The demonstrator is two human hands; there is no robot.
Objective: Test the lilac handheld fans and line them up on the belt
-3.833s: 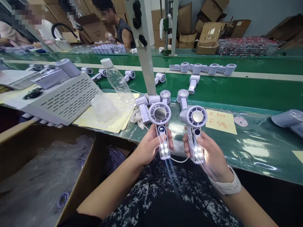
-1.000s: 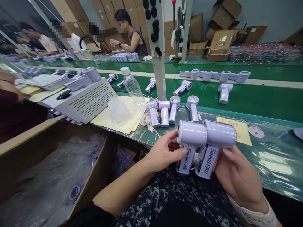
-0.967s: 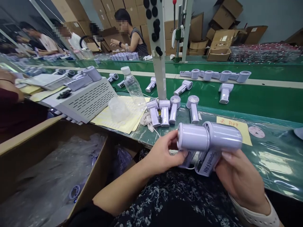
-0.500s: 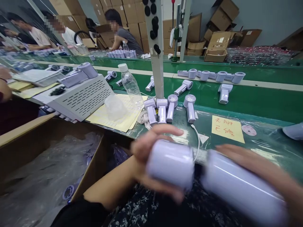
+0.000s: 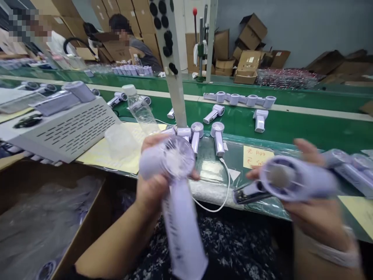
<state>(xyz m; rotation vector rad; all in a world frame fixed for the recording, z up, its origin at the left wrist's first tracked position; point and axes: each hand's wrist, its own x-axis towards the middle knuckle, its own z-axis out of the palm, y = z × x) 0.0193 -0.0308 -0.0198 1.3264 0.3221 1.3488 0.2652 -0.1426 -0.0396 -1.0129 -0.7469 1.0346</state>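
Observation:
My left hand (image 5: 151, 182) is closed around the head of a lavender handheld fan (image 5: 185, 221), whose handle hangs down toward my lap, blurred by motion. Over the right part of the bench, my right hand (image 5: 317, 217) grips a second lavender fan (image 5: 309, 179) by its barrel. That fan's round silver centre faces left and its handle points left above the bench edge. Behind my hands several lavender fans stand in a row, among them one fan (image 5: 218, 142) beside a white charging cable (image 5: 227, 182) that loops over the bench's front edge.
A yellow handwritten note (image 5: 256, 155) lies on the green bench, with more fans (image 5: 352, 171) at the right. A clear bottle (image 5: 141, 111) and slotted metal box (image 5: 70, 132) stand left. A metal post (image 5: 176, 85) rises centrally. Below left is a carton (image 5: 93, 221) with plastic bags.
The two fans, held side by side a second ago, are now apart. My right hand has carried its fan rightward over the bench; the left fan has turned handle-down. The view has swung right.

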